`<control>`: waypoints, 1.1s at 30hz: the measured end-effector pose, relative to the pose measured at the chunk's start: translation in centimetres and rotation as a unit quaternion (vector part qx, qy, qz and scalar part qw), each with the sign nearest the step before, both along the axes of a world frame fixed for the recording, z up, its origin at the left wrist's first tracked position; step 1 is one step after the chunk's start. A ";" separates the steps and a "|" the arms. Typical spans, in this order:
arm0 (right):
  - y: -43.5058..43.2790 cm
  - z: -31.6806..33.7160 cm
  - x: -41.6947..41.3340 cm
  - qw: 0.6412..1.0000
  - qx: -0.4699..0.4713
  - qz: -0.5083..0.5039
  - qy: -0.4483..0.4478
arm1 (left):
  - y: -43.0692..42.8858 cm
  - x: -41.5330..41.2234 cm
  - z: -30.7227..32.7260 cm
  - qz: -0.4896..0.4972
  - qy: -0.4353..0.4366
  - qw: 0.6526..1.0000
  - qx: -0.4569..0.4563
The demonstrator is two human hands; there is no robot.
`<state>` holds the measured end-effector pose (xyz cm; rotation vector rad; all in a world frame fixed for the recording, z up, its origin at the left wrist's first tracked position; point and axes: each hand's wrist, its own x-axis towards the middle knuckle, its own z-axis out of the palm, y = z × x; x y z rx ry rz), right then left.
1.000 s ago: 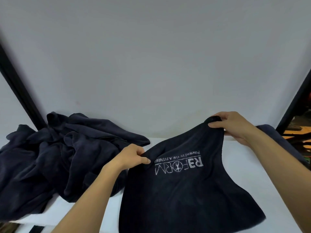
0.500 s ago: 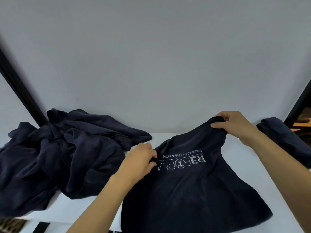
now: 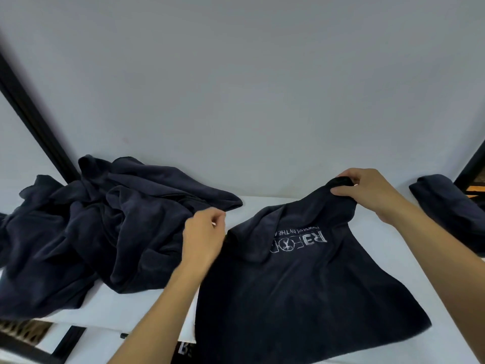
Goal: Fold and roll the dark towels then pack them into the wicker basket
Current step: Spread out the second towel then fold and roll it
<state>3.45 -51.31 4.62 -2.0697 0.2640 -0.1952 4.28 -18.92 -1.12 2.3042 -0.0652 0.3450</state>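
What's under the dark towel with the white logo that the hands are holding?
The white table shows around the logo towel and beneath its far edge, which the right hand lifts. The left hand is at its left edge. Anything lying flat beneath the cloth is covered.

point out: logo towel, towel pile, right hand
logo towel (image 3: pixel 301 298): head view, plain cloth below the print.
towel pile (image 3: pixel 86 232): head view, middle of the heap's folds.
right hand (image 3: pixel 367 191): head view, back of the hand, pinching the towel's far corner.
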 end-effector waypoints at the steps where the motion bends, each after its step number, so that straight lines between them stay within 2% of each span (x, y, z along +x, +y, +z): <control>1: 0.1 0.0 0.0 1.000 0.001 0.000 0.002 | 0.0 1.3 0.2 0.010 0.059 0.998 0.017; 5: 0.5 0.2 -0.1 1.000 -0.001 0.005 -0.001 | -1.7 4.0 0.4 -0.050 0.240 0.968 0.056; 8: 0.4 0.4 -0.2 1.000 -0.008 0.004 -0.005 | -2.9 4.1 1.5 -0.095 0.278 0.954 0.064; 13: 0.2 0.5 -0.5 1.000 -0.006 0.004 -0.009 | -2.1 3.4 2.2 -0.110 0.235 0.965 -0.020; 15: 0.3 0.5 -0.7 1.000 -0.005 0.004 -0.010 | -1.9 3.1 2.3 -0.121 0.194 0.973 0.012; 17: 0.4 0.6 -0.8 1.000 -0.005 0.004 -0.013 | -2.2 2.3 2.7 -0.119 0.101 0.986 0.058; 19: 0.6 0.7 -0.9 1.000 -0.009 0.004 -0.016 | -2.8 1.1 3.1 -0.142 0.032 0.985 0.098; 23: 0.8 0.7 -1.1 1.000 -0.009 0.003 -0.015 | -3.4 -1.0 2.6 -0.237 0.054 0.960 0.139; 25: 0.9 0.7 -1.2 1.000 -0.010 0.004 -0.014 | -3.4 -1.6 2.0 -0.257 0.084 0.956 0.112; 28: 1.0 0.6 -1.5 1.000 -0.008 0.006 -0.013 | -4.1 -2.2 1.0 -0.234 0.108 0.966 -0.006; 30: 1.0 0.6 -1.6 1.000 -0.008 0.006 -0.015 | -4.6 -1.9 0.6 -0.188 0.083 0.977 -0.063; 33: 1.1 0.6 -1.7 1.000 -0.008 0.008 -0.017 | -4.4 -0.7 1.7 -0.112 -0.013 0.991 -0.070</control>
